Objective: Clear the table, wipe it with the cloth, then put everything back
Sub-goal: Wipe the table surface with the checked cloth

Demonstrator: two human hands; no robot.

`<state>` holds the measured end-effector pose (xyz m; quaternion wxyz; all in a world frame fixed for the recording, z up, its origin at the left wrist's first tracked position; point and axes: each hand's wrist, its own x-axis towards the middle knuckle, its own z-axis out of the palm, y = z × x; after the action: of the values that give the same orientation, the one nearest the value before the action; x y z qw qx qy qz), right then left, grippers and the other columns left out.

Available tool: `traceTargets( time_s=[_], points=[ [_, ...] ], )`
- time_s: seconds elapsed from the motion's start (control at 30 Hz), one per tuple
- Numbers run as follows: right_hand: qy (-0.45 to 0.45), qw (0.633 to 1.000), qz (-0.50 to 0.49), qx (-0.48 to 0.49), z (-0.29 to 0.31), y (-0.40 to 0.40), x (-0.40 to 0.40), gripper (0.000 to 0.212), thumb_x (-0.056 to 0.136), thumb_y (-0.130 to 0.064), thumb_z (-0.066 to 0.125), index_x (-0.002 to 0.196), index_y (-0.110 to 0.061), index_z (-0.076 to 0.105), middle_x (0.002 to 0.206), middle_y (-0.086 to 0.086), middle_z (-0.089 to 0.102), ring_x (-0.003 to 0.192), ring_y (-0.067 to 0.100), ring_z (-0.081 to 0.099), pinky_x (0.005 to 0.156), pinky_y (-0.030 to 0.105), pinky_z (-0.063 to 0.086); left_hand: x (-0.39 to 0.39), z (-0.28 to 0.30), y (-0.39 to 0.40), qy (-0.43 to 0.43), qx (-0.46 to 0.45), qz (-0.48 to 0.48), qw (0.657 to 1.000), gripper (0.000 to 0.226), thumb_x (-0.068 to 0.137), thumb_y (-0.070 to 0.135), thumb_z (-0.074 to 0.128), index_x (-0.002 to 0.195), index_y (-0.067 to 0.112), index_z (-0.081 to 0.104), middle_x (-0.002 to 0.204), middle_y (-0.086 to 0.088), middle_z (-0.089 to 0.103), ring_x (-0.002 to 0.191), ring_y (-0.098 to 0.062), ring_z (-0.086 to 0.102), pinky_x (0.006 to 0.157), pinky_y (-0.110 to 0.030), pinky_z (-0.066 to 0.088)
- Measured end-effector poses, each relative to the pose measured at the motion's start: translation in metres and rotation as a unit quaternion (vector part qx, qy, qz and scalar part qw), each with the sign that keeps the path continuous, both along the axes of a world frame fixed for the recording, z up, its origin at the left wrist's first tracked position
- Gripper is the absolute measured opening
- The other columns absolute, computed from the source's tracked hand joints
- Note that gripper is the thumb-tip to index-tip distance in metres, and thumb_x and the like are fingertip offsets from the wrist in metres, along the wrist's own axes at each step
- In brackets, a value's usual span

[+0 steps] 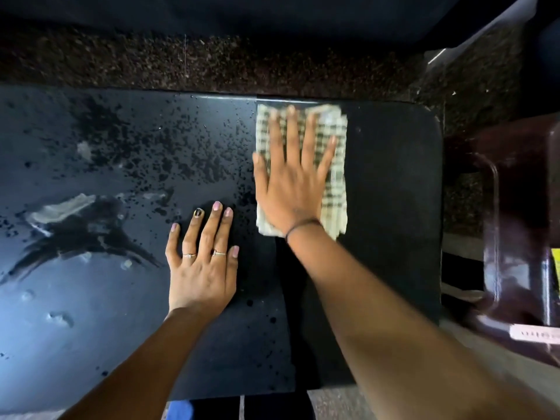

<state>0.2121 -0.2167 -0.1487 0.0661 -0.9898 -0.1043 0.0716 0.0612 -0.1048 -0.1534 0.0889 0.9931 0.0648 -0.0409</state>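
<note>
I see bare forearms, no sleeves. My left hand wears two thin silver rings, pale pink nail polish, and one dark-painted nail. My right hand has a thin dark band around its wrist.

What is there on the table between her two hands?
In the head view, only bare dark tabletop with a few droplets lies between the left hand and the right hand on the cloth.

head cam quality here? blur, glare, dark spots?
Head view: right hand and cloth smeared by motion blur, left hand sharp; pale glare across the wet left of the table; top of frame nearly black; wide-angle bends the table's far edge.
</note>
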Motion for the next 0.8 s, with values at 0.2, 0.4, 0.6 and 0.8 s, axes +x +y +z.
traceTargets(
  time_s=[0.2,0.4,0.6,0.8],
  points=[
    [0.072,0.995,0.062,-0.039,0.01,-0.041,-0.218,0.067,0.095,-0.047,0.038,0.152,-0.02,0.017,0.161,0.006,0.008,0.148,0.031,0.01,0.114,0.062,0.012,0.0,-0.002,0.001,0.01,-0.005,0.0,1.0,0.054,0.096,0.032,0.032,0.147,0.016,0.028,0.153,-0.003,0.033,0.137,-0.025,0.027,0.113,-0.051,0.015],
    [0.107,0.99,0.081,-0.05,0.015,-0.043,-0.278,0.067,0.092,-0.048,0.04,0.151,-0.022,0.023,0.161,0.002,0.012,0.147,0.029,0.017,0.113,0.063,0.013,0.0,0.0,0.002,0.025,-0.01,-0.009,1.0,0.053,0.097,0.034,0.029,0.147,0.015,0.03,0.153,-0.003,0.033,0.137,-0.024,0.026,0.112,-0.051,0.014],
    [0.048,0.998,0.015,-0.035,0.009,0.018,-0.115,0.061,0.097,-0.046,0.021,0.153,-0.023,0.01,0.161,0.003,0.009,0.148,0.029,0.006,0.114,0.062,0.01,0.004,0.01,0.01,0.047,-0.114,0.002,0.992,0.06,0.099,0.045,0.004,0.147,0.016,0.023,0.153,-0.002,0.033,0.138,-0.02,0.026,0.114,-0.047,0.014],
    [0.043,0.997,-0.048,-0.033,0.002,0.095,0.062,0.057,0.096,-0.047,0.017,0.145,-0.023,0.032,0.156,0.003,0.028,0.146,0.03,0.015,0.114,0.062,0.001,-0.038,0.026,0.066,0.034,-0.151,-0.032,0.987,0.056,0.1,0.047,0.011,0.149,0.022,0.018,0.153,-0.005,0.029,0.135,-0.025,0.028,0.116,-0.05,0.01]
  ],
)
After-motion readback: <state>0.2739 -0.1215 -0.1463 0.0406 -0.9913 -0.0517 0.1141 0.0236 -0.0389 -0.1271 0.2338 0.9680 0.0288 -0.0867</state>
